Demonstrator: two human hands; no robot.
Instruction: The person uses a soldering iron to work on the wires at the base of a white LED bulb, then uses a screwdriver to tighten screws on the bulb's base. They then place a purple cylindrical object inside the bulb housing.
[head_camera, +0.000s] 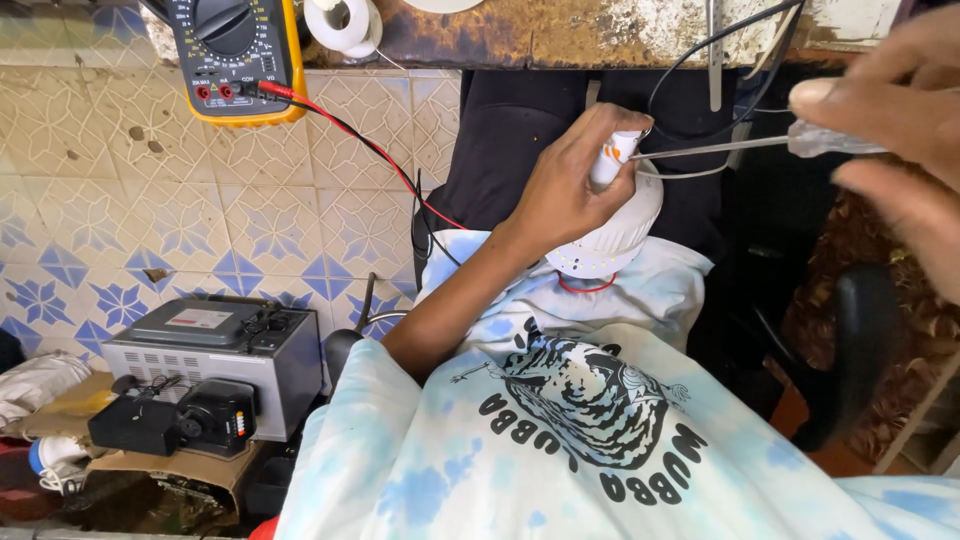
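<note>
Close in over the tie-dye shirt (560, 440), the left hand (565, 190) has its fingers wrapped round a white bulb housing (612, 228) held above the lap. The right hand (890, 120) pinches a clear-handled screwdriver (790, 143), tip at the bulb's neck (blurred there). Beyond, a yellow multimeter (235, 55) sits on the tabletop (560, 35).
</note>
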